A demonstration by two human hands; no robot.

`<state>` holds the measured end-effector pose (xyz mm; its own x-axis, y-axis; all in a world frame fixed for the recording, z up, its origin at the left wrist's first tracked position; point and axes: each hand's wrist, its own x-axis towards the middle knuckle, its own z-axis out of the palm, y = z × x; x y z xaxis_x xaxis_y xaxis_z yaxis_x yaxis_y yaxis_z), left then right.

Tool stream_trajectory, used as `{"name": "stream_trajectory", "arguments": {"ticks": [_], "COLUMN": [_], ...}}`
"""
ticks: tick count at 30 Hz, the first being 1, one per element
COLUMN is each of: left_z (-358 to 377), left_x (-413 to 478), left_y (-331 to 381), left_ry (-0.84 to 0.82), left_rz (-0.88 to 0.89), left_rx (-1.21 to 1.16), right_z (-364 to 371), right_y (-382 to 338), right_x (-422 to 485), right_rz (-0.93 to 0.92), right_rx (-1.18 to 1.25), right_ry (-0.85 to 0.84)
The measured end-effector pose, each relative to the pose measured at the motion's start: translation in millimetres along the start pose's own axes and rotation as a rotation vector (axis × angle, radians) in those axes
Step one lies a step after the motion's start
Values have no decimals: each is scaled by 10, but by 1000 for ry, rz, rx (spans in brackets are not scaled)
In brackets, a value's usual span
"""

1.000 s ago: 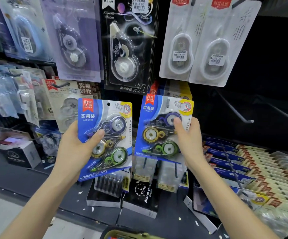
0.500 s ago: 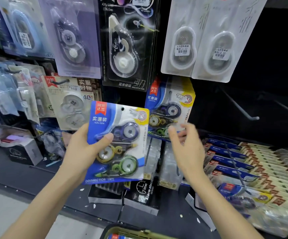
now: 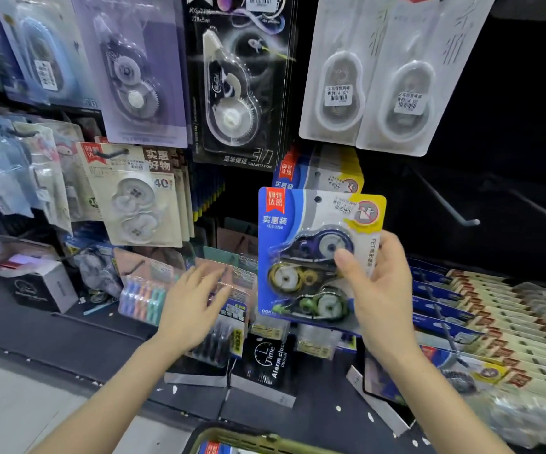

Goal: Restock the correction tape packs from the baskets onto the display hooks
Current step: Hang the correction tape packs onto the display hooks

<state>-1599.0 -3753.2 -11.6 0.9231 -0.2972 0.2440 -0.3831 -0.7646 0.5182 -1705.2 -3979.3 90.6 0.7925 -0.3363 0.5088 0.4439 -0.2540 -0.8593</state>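
My right hand point(image 3: 378, 286) grips a blue correction tape pack point(image 3: 301, 237) by its right edge, thumb across the front. It holds three tape dispensers: purple, yellow and green. The pack is upright just below and in front of identical packs hanging on a hook point(image 3: 322, 175). My left hand point(image 3: 193, 309) is blurred, fingers spread, holding nothing, left of the pack above the lower shelf goods. A basket point(image 3: 232, 439) with another blue pack inside shows at the bottom edge.
Larger single-tape packs point(image 3: 232, 93) hang above. A beige two-tape pack point(image 3: 134, 194) hangs to the left. A bare hook point(image 3: 461, 217) juts out at the right. Boxed goods point(image 3: 494, 309) lie in rows at lower right; an alarm clock box point(image 3: 268, 362) stands below.
My right hand let go of the pack it had hung on the hook and took the second pack from my left hand. My left hand, now empty, dropped away leftward.
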Motion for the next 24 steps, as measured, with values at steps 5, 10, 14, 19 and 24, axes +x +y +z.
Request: {"name": "stream_trajectory", "arguments": {"ticks": [5,10,14,19,24], "left_z": [421,525,571,579,581], "left_x": [4,24,20,8,12], "left_y": [-346,-366,-390,-391,-373], "left_ry": [-127,-78,-73,-71,-60], "left_rz": [-29,-32,-39,-42,-45], "left_rx": [279,300,277,280,301], "right_z": [-20,-12,32,184,243], "right_y": [-1,67,209,447,625], "right_x": [154,239,373,575,655], "right_rz": [22,69,114,30,1], "right_rx": [-46,-81,-131,-400,-530], "right_ry": [-6,1,6,68,164]}}
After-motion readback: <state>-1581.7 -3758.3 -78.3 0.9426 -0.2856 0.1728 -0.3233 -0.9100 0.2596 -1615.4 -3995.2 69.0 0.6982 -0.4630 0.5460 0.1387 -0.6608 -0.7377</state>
